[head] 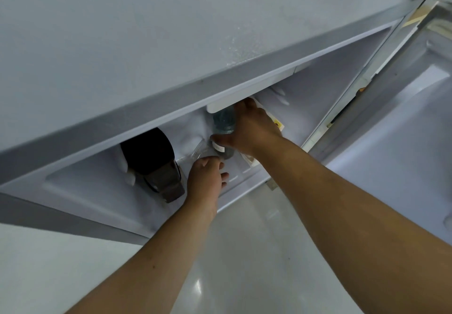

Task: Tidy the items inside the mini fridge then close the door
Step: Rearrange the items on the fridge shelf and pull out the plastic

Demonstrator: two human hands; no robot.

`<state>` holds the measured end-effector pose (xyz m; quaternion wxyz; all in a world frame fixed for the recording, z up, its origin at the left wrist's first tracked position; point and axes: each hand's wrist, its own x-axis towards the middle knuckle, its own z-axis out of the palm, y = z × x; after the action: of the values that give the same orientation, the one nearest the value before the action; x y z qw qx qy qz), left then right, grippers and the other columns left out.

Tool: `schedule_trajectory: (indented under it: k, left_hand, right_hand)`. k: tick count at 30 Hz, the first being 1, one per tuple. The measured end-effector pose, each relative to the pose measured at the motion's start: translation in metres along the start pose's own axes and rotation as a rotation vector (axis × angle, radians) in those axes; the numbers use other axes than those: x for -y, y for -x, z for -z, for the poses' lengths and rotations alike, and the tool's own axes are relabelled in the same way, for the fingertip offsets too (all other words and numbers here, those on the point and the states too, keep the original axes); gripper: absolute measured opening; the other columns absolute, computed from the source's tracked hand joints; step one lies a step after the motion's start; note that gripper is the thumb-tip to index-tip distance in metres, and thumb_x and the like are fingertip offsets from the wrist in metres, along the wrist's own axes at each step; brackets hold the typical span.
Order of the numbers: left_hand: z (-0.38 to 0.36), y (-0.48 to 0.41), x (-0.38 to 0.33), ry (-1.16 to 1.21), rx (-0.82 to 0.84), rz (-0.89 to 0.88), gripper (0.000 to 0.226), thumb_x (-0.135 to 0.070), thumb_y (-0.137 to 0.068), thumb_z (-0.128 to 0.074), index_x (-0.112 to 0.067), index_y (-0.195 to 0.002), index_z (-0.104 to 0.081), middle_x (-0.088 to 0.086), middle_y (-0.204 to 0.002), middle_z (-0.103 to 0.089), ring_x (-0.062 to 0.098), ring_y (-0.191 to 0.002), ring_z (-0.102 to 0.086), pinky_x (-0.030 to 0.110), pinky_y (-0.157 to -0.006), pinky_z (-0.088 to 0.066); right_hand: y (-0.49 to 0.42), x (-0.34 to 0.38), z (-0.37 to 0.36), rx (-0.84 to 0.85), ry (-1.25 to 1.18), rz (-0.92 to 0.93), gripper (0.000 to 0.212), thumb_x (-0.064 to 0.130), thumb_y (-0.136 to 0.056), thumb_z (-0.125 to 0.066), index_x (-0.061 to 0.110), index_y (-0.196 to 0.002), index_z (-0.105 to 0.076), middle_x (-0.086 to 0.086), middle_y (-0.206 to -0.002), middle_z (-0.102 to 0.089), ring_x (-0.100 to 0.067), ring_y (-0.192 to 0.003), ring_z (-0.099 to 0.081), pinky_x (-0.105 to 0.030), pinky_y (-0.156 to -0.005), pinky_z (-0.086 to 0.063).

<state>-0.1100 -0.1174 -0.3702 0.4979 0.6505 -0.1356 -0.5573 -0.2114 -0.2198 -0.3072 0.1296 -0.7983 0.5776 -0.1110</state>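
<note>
Inside, right hand [252, 130] grips upright bottle [223, 124], neck hidden.

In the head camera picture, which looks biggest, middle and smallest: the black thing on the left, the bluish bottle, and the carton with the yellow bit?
1. The dark container, by far the largest showing.
2. The bluish bottle held in the right hand.
3. The carton, though that hand hides most of it, so its place after the bottle is unsure.
</note>
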Motion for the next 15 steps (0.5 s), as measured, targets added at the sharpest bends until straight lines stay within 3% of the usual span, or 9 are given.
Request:
schedule_trajectory:
  k: [3, 6, 7, 9, 11, 15]
  left_hand:
    - [0.0, -0.004, -0.01, 0.054, -0.021, -0.01, 0.022, -0.028, -0.098, -0.05, -0.019, -0.107, -0.068, 0.004, -0.11, -0.072, 0.015, -0.086, -0.075, 0.033, -0.072, -0.056]
    - [-0.004, -0.007, -0.025, 0.119, -0.013, -0.04, 0.042, -0.032, -0.1, -0.051, -0.004, -0.131, -0.058, 0.028, -0.116, -0.065, 0.021, -0.078, -0.078, 0.038, -0.09, -0.058]
    - [-0.006, -0.007, -0.029, 0.129, -0.005, -0.056, 0.044, -0.031, -0.1, -0.05, 0.0, -0.131, -0.056, 0.029, -0.117, -0.065, 0.024, -0.075, -0.077, 0.04, -0.093, -0.056]
    - [-0.008, -0.003, -0.034, 0.091, 0.005, -0.103, 0.037, -0.032, -0.099, -0.05, 0.0, -0.117, -0.059, 0.016, -0.106, -0.071, 0.015, -0.061, -0.069, 0.033, -0.076, -0.056]
    - [-0.008, 0.005, -0.03, 0.04, 0.028, -0.125, 0.037, -0.037, -0.098, -0.053, -0.006, -0.112, -0.065, 0.006, -0.097, -0.076, 0.012, -0.061, -0.07, 0.029, -0.065, -0.055]
    - [-0.003, 0.017, 0.002, 0.018, 0.095, 0.008, 0.032, -0.047, -0.095, -0.058, -0.018, -0.103, -0.069, -0.003, -0.085, -0.08, 0.012, -0.069, -0.076, 0.03, -0.06, -0.059]
  right_hand:
    - [-0.008, 0.006, -0.002, 0.032, 0.049, 0.014, 0.112, 0.069, -0.067, -0.079, 0.024, -0.156, -0.028, -0.009, -0.149, -0.045, -0.031, -0.121, -0.056, -0.043, -0.093, -0.055]
    - [-0.013, 0.011, -0.003, 0.048, 0.062, 0.001, 0.101, 0.061, -0.074, -0.079, 0.02, -0.154, -0.033, -0.01, -0.142, -0.05, -0.031, -0.118, -0.057, -0.04, -0.09, -0.054]
    - [-0.013, 0.012, -0.002, 0.038, 0.039, -0.012, 0.099, 0.058, -0.074, -0.079, 0.019, -0.154, -0.034, -0.01, -0.141, -0.05, -0.03, -0.116, -0.058, -0.038, -0.088, -0.054]
    - [-0.003, 0.012, 0.001, -0.007, -0.032, -0.035, 0.101, 0.056, -0.07, -0.082, 0.021, -0.152, -0.035, -0.01, -0.138, -0.05, -0.03, -0.114, -0.058, -0.038, -0.085, -0.054]
    - [0.018, 0.006, 0.004, -0.074, -0.092, -0.045, 0.103, 0.06, -0.065, -0.084, 0.025, -0.149, -0.036, -0.009, -0.135, -0.051, -0.031, -0.113, -0.057, -0.041, -0.083, -0.055]
    - [0.078, -0.023, -0.009, -0.124, -0.06, -0.071, 0.098, 0.068, -0.067, -0.077, 0.028, -0.145, -0.035, -0.007, -0.129, -0.053, -0.031, -0.104, -0.06, -0.039, -0.071, -0.054]
